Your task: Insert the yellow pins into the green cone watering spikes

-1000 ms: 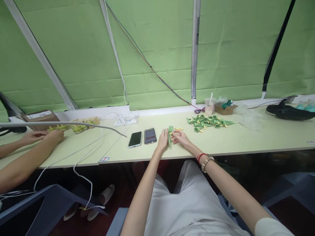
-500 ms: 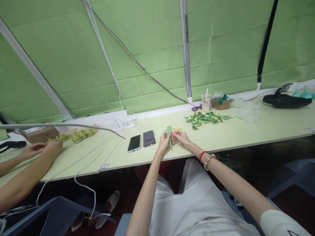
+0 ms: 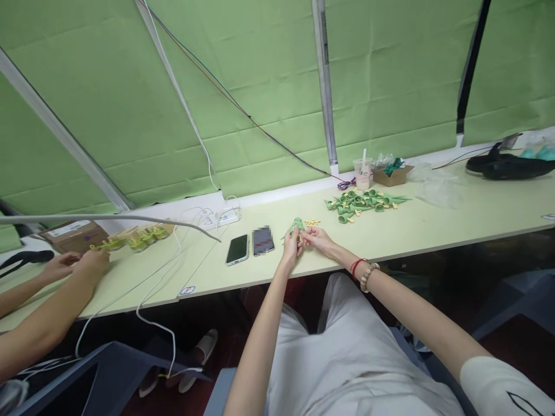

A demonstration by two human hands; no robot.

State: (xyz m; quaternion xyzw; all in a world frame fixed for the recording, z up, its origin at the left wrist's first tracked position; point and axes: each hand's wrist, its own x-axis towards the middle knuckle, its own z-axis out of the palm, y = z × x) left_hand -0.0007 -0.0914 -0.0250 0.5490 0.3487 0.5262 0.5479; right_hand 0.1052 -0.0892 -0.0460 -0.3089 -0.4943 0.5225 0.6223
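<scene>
- Left hand (image 3: 289,247) and right hand (image 3: 318,238) meet at the counter (image 3: 433,231) front edge; both grips pinch one green plastic piece (image 3: 296,225), raised just off the surface.
- Small yellow bits (image 3: 311,222) lie just beyond the fingers.
- Two phones (image 3: 250,245) lie just left of the left hand.
- Risk: piece is small and held by fingertips only; a slip could drop it off the near edge.
- Further right: heap of green pieces (image 3: 364,203), cup (image 3: 362,173), cardboard box (image 3: 392,174).
- Far left: a co-worker's hands (image 3: 76,263) at another green row.
</scene>
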